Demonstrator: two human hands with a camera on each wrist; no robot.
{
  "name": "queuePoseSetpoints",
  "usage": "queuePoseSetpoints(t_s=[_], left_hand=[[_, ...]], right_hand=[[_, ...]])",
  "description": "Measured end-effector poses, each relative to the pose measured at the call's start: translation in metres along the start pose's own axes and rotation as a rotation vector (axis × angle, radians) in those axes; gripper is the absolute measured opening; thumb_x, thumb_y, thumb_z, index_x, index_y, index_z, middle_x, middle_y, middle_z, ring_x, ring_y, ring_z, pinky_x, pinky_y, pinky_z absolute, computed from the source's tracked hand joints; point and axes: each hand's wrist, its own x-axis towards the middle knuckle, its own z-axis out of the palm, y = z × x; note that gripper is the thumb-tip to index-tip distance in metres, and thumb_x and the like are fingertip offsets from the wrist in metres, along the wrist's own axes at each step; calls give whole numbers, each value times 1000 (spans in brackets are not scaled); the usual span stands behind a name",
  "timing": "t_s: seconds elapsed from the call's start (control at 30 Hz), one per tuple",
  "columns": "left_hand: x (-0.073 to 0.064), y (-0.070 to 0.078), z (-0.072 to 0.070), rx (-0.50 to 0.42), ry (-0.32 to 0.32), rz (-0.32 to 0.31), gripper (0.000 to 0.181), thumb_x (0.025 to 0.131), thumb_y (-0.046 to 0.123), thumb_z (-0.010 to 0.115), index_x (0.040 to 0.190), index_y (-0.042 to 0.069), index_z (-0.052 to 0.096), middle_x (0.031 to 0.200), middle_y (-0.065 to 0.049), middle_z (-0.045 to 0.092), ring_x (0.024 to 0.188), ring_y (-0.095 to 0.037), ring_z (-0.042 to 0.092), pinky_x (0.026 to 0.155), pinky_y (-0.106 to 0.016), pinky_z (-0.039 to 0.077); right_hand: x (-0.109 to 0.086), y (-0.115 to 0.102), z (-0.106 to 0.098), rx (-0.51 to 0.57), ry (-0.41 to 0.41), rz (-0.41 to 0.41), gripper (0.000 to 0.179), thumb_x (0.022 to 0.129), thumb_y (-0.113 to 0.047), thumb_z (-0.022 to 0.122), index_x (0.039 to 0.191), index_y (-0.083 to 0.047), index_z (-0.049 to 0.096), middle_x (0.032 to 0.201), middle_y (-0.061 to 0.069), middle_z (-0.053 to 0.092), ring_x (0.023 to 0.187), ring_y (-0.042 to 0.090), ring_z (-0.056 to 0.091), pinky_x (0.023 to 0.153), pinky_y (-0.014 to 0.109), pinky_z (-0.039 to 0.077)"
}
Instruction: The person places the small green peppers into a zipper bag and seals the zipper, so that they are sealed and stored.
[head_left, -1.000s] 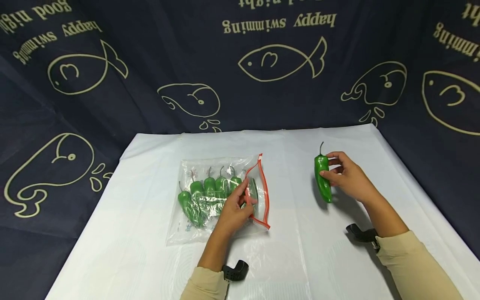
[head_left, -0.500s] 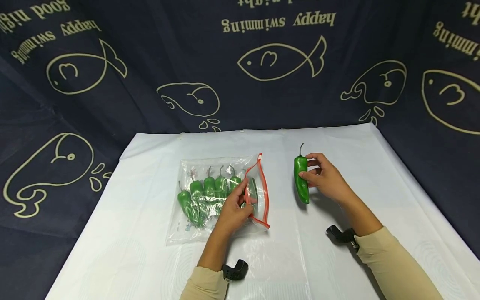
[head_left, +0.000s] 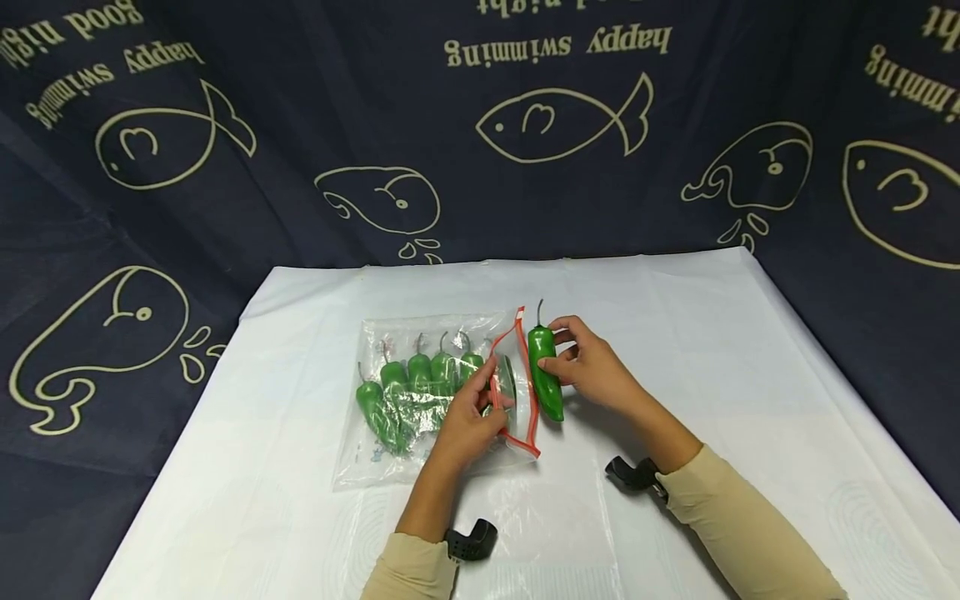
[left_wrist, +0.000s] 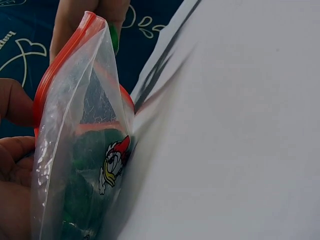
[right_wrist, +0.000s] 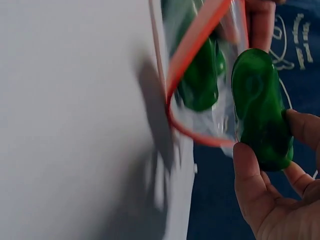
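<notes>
A clear zip bag (head_left: 352,471) with a red zip edge (head_left: 533,383) lies on the white table, its mouth spread open toward the right. Several green peppers (head_left: 371,400) sit side by side inside it. My left hand (head_left: 467,427) grips the upper layer of the bag at the mouth, holding it raised. In my right hand (head_left: 592,371) is another green pepper (head_left: 546,375), pinched between thumb and fingers, stem pointing away from me. It is just outside the red edge; the right wrist view shows this pepper (right_wrist: 262,110) beside the bag's opening.
The white-covered table (head_left: 247,433) extends around the bag on all sides. Behind it hangs a dark blue cloth (head_left: 570,208) printed with pale fish and whales. A black wrist camera (head_left: 472,542) is strapped on the left wrist, another black camera (head_left: 633,475) on the right.
My right hand has carried the pepper leftward from the right side of the table up to the bag's mouth. The left hand and the bag have stayed in place.
</notes>
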Motion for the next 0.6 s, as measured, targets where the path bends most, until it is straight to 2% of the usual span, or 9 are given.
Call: queuePoseSetpoints(t_s=[0.2,0.37,0.47,0.6], left_hand=[[0,0,0,-1,-1,-4,85,76,-15,52,155,4,29,152,-19,38,105,-40,62,61,-20,50],[1,0,0,-10,-7,-17,85,77,-15,53,156,4,27,155,-19,35,108,-42,61,63,-20,50],[1,-1,1,-11,-3,-18,85,77,-15,53,156,3,27,153,-20,36,107,-42,61,64,-20,50],[1,0,2,3,13,-17,85,76,-15,53,155,3,29,152,-19,39,106,-37,62,66,-20,51]], right_hand=[[5,-6,20,-52,7,-19,49,89,-15,73,131,-9,48,124,18,58,83,22,63,66,34,57],[6,-6,30,-178,20,-55,49,87,-14,74,129,-8,50,118,17,61,76,19,61,63,32,52],[5,-3,34,-237,14,-64,50,86,-13,75,129,-6,50,115,17,62,77,19,62,63,30,52],[4,-2,37,-260,11,-49,49,86,-13,75,128,-5,51,113,16,61,81,20,64,65,31,54]])
